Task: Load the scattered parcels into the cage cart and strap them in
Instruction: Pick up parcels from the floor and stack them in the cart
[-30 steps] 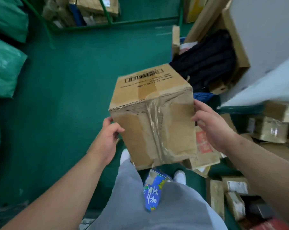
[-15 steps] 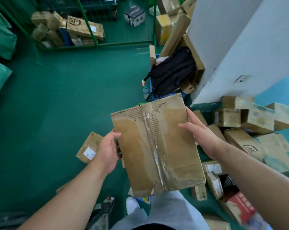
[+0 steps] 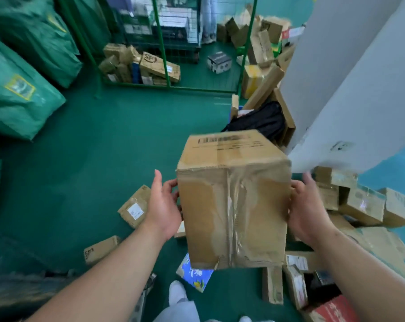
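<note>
A taped cardboard box was held in the air in front of the person, above the green floor. The left hand pressed flat against its left side and the right hand against its right side, so the box was clamped between the two palms. A blurred barcode label showed on its top face. Ahead stood the green wire cage cart, well apart from the box, with several cardboard parcels already piled in its left corner. Small parcels lay scattered on the floor: a flat one with a white label near the left hand, and a heap of boxes beside the white wall at right. Green sacks sat at left.
</note>
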`<state>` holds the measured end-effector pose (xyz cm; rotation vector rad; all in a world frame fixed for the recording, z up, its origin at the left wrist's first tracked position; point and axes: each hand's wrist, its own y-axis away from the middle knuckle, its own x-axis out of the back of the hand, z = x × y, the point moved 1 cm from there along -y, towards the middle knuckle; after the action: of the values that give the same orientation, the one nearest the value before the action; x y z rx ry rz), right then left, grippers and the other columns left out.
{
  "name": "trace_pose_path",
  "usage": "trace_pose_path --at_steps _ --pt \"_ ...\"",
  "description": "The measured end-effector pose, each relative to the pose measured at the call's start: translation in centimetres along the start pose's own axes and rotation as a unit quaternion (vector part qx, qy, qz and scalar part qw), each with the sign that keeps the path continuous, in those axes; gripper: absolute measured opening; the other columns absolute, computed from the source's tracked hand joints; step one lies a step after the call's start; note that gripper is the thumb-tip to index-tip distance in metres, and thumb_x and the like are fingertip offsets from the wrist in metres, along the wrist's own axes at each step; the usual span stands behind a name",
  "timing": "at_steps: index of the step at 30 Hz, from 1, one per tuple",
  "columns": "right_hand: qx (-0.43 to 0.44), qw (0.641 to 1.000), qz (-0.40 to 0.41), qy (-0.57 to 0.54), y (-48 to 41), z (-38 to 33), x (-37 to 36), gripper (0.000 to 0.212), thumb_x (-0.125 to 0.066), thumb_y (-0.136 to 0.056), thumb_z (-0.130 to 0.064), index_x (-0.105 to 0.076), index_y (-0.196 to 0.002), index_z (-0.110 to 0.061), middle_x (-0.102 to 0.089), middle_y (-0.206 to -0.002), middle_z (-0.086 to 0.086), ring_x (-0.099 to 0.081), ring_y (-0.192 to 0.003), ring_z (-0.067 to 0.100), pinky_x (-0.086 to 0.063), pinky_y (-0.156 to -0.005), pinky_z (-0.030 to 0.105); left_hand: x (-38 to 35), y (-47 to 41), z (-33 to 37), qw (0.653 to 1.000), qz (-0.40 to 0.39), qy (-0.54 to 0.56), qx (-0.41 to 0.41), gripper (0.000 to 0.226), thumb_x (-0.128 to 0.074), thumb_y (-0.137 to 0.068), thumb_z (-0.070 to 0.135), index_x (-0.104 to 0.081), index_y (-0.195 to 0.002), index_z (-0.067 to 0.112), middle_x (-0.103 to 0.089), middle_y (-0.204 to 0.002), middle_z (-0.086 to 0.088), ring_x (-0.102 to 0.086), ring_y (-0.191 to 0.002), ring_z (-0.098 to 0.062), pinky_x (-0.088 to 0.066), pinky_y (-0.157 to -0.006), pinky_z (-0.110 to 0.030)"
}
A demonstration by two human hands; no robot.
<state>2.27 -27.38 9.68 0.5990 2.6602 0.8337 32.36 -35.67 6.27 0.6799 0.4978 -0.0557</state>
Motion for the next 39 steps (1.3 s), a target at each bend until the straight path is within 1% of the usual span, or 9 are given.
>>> trace_pose_path --at_steps 4,10,13,17,24,29,32,35,39 --pt "-0.054 0.998 0.020 0.000 -0.4 1.7 4.6 0.074 -0.030 -0.099 -0.072 -0.061 -0.133 -0.014 -0.066 -0.129 0.023 -0.062 -0.123 0.040 -0.044 -0.107 0.061 0.3 2.6 -2.2 0.996 0.086 -0.018 0.032 0.085 -0.030 -0.080 0.094 -0.059 -0.106 0.019 -0.064 -0.081 -0.003 -0.056 -0.074 -0.024 -0.039 -0.069 -0.035" --pt "-0.129 0.975 -0.074 0.166 -0.1 7.3 8.6 0.064 -0.021 -0.104 -0.065 -0.070 -0.121 -0.028 -0.077 -0.112 0.007 -0.074 -0.105 0.027 -0.055 -0.092 0.055 -0.8 8.2 -13.7 0.978 0.130 -0.096 0.129 0.087 -0.027 -0.074 0.098 -0.068 -0.127 0.043 -0.073 -0.114 -0.008 -0.070 -0.103 -0.033 -0.056 -0.090 -0.046" --pt "-0.174 0.967 -0.087 0.167 0.5 9.9 12.0 0.060 -0.026 -0.105 -0.061 -0.068 -0.126 -0.023 -0.075 -0.118 0.012 -0.072 -0.109 0.032 -0.052 -0.096 0.061 -1.1 12.6 -17.9 0.980 0.128 -0.087 0.123 0.076 -0.032 -0.075 0.096 -0.065 -0.127 0.051 -0.066 -0.134 0.009 -0.061 -0.125 -0.029 -0.043 -0.110 -0.058" --pt "-0.215 0.962 -0.045 0.160 1.0 11.3 15.8 0.053 -0.032 -0.105 -0.052 -0.070 -0.113 -0.016 -0.075 -0.111 0.019 -0.071 -0.105 0.039 -0.054 -0.089 0.059 -3.8 17.5 -20.8 0.967 0.093 -0.225 0.078 0.061 -0.045 -0.091 0.077 -0.046 -0.147 0.051 -0.040 -0.157 0.020 -0.033 -0.146 -0.009 -0.019 -0.124 -0.042" --pt "-0.279 0.936 0.002 0.213 2.4 12.9 17.1 0.051 -0.032 -0.105 -0.049 -0.069 -0.095 -0.016 -0.076 -0.095 0.018 -0.070 -0.095 0.036 -0.055 -0.084 0.060 -5.6 21.7 -22.5 0.943 0.067 -0.310 0.097 0.066 -0.061 -0.092 0.064 -0.031 -0.150 0.060 -0.024 -0.150 0.010 -0.033 -0.134 -0.016 -0.023 -0.118 -0.037" --pt "-0.257 0.922 -0.023 0.289 3.5 15.6 14.8 0.050 -0.033 -0.103 -0.049 -0.069 -0.108 -0.016 -0.074 -0.107 0.020 -0.068 -0.108 0.042 -0.046 -0.096 0.073 -1.9 26.0 -24.2 0.936 0.107 -0.319 0.105 0.070 -0.064 -0.089 0.063 -0.027 -0.148 0.065 -0.030 -0.143 0.012 -0.034 -0.137 -0.015 -0.024 -0.124 -0.050" --pt "-0.244 0.906 -0.046 0.344 4.9 17.5 12.6 0.046 -0.034 -0.104 -0.047 -0.067 -0.100 -0.015 -0.075 -0.089 0.016 -0.070 -0.093 0.036 -0.048 -0.099 0.067 0.3 29.5 -25.6 0.932 0.135 -0.328 0.076 0.076 -0.066 -0.089 0.060 -0.017 -0.146 0.072 -0.030 -0.145 0.015 -0.027 -0.144 -0.015 -0.021 -0.125 -0.055" --pt "-0.238 0.888 -0.076 0.387 7.5 19.6 10.1 0.053 -0.032 -0.106 -0.051 -0.065 -0.090 -0.014 -0.075 -0.077 0.015 -0.070 -0.083 0.033 -0.054 -0.090 0.059 2.7 33.7 -27.2 0.920 0.194 -0.341 0.010 0.103 -0.077 -0.082 0.058 -0.002 -0.152 0.062 -0.034 -0.153 0.014 -0.027 -0.146 -0.009 -0.023 -0.125 -0.052" --pt "-0.221 0.874 -0.109 0.420 12.2 23.1 7.4 0.065 -0.029 -0.102 -0.068 -0.066 -0.090 -0.016 -0.075 -0.083 0.016 -0.072 -0.083 0.035 -0.055 -0.088 0.060 6.0 39.7 -29.6 0.877 0.355 -0.319 -0.054 0.128 -0.085 -0.052 0.077 -0.017 -0.153 0.038 -0.046 -0.141 0.019 -0.042 -0.132 -0.002 -0.036 -0.119 -0.040"
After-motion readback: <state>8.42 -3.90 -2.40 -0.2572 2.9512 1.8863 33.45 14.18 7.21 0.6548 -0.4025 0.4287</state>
